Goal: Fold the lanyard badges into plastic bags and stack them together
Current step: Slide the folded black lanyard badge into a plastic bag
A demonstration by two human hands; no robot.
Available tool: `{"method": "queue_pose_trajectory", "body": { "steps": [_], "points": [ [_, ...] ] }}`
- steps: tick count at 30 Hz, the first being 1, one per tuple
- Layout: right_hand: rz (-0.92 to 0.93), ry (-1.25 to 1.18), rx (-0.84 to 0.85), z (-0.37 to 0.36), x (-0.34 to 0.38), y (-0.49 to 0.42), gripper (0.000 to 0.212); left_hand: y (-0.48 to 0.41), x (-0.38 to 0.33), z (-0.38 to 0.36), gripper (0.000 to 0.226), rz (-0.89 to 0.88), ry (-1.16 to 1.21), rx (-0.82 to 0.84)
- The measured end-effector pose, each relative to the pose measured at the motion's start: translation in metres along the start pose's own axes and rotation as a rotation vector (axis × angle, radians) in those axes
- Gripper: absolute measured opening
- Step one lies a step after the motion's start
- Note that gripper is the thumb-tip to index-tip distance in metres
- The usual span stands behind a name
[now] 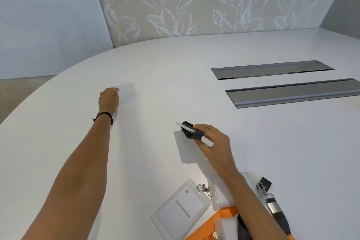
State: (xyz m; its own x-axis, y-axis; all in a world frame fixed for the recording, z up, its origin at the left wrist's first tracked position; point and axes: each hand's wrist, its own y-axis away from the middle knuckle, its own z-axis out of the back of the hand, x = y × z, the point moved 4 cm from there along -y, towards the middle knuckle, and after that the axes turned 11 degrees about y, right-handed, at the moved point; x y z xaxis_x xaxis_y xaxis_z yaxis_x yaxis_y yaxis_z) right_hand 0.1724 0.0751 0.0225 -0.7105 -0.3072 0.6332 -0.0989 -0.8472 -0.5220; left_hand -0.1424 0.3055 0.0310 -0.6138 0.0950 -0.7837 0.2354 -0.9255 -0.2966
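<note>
My right hand (211, 139) holds a badge with its black lanyard folded around it (190, 131), just above the white table (155, 64). Far to the left, my left hand (108, 99) rests its fingers on the edge of a clear plastic bag (128, 93) lying flat on the table. Near the front edge lies a badge holder with a name card (180, 209) and a metal clip. Beside it are more badge holders (220, 193), an orange lanyard (222, 218) and a black lanyard with a metal clasp (272, 206), partly hidden by my right forearm.
Two grey recessed cable flaps (272, 69) (296, 92) sit in the table at the right. The table's curved edge runs along the left and back, with a leaf-patterned wall (194, 2) behind it.
</note>
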Motion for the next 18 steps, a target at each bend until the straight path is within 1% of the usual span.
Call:
{"method": "queue_pose_trajectory", "body": {
  "steps": [3,12,18],
  "points": [
    [-0.008,-0.006,-0.005,-0.001,0.001,0.0,0.036,0.004,-0.014,0.007,0.03,-0.088,0.036,-0.04],
    [-0.011,-0.004,-0.045,0.0,0.004,0.0,0.035,0.023,-0.064,0.028,0.027,-0.278,0.188,-0.08],
    [-0.031,-0.009,-0.064,0.0,0.006,0.0,0.036,0.047,-0.097,0.04,0.024,-0.323,0.365,-0.053]
  ]
}}
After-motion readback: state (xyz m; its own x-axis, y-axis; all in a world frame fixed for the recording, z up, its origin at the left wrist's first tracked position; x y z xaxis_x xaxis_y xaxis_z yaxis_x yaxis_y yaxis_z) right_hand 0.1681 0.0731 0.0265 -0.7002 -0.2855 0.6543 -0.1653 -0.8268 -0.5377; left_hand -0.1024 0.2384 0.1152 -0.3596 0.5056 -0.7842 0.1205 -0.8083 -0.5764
